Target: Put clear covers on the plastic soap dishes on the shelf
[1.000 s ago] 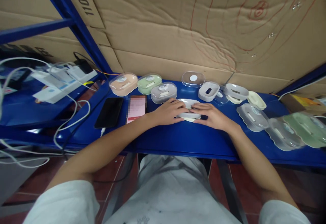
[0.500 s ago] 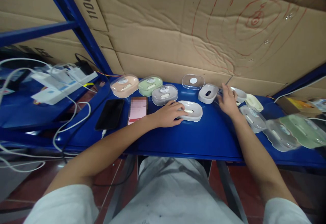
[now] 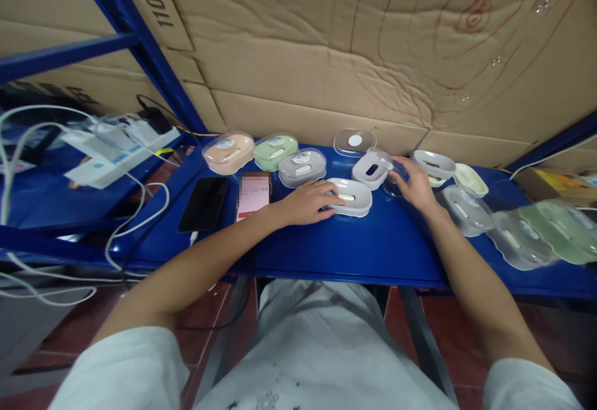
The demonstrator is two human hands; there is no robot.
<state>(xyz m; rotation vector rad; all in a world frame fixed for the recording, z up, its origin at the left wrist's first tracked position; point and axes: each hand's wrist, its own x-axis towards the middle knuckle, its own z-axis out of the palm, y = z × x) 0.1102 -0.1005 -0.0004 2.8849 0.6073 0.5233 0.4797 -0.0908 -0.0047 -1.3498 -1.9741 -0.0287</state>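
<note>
On the blue table, a white oval soap box (image 3: 361, 201) has a cream bar-shaped piece in its middle. My left hand (image 3: 317, 202) lies at its left end, fingers curled over the rim and thumb at the near side. Behind it, a pale grey soap box base (image 3: 372, 169) with a dark slot stands partly overlapped by a clear plastic cover (image 3: 392, 187). My right hand (image 3: 414, 181) pinches that cover at its right side, with the cover tilted; whether it touches the base I cannot tell.
Lidded peach (image 3: 228, 153), green (image 3: 275, 152) and grey (image 3: 302, 167) soap boxes stand left. Another clear cover (image 3: 347, 142) lies behind. Two phones (image 3: 203, 205) are front left. Right are a pale grey dish (image 3: 433, 165), a cream tray (image 3: 471, 180) and several lidded boxes.
My right hand has come slightly left and nearer with the clear cover. The pale grey base has shifted a little left. My left hand stays on the white soap box.
</note>
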